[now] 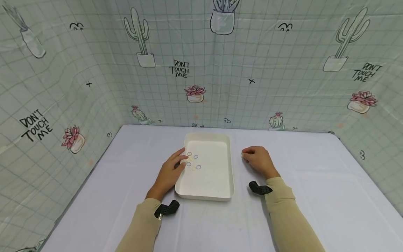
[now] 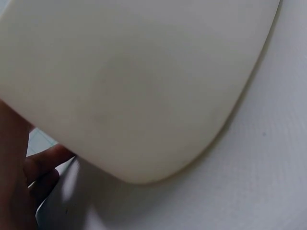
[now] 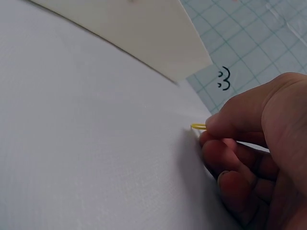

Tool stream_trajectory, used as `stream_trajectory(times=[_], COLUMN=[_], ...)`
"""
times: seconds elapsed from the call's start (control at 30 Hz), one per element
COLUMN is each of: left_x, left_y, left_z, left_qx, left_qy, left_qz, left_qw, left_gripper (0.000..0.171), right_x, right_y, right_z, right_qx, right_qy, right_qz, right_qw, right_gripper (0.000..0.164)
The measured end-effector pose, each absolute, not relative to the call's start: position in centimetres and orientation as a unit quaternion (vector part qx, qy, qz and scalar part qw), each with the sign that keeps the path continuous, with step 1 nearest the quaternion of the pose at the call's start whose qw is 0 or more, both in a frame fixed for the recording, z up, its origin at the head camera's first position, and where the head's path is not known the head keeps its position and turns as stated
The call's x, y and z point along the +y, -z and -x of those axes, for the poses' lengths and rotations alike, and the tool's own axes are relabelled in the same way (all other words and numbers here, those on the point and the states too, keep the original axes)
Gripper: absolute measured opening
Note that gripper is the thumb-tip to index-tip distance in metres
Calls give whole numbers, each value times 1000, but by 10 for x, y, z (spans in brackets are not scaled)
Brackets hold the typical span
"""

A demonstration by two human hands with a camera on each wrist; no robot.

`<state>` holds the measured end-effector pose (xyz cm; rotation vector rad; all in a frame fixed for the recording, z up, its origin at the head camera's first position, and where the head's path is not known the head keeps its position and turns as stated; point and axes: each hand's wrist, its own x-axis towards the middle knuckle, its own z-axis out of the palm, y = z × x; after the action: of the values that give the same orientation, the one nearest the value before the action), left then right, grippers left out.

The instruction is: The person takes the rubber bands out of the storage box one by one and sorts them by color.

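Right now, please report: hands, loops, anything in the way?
Left hand on tray. Right hand pinches yellow loop outside. Other loops inside; tray wall between.

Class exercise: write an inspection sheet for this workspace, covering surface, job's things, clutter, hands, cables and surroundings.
Surface: white-covered table.
Job's things: white tray holding small blue rings and yellow rings, towards its left side.
Clutter: nothing seen.
Hands: left hand touches the tray's left rim; right hand, right of the tray, pinches a yellow loop.
Cables: nothing seen.
Surroundings: grid-patterned backdrop with plant drawings.

L wrist pic dim, soft; head pic bright.
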<state>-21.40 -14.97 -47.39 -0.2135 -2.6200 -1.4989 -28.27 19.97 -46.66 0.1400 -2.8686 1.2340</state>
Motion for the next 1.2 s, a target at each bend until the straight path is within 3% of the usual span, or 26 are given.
stream_trajectory(times=[1.2], left_x=[-152], left_y=[478], left_z=[218], left_qx=[-865], left_qy=[492], left_qz=[74], left_qw=[64], left_gripper=[30], right_x=[191], right_y=[466], right_z=[280], right_qx=[-917], right_qy=[-397], right_qz=[-19], right_qw=[26], right_gripper=[24])
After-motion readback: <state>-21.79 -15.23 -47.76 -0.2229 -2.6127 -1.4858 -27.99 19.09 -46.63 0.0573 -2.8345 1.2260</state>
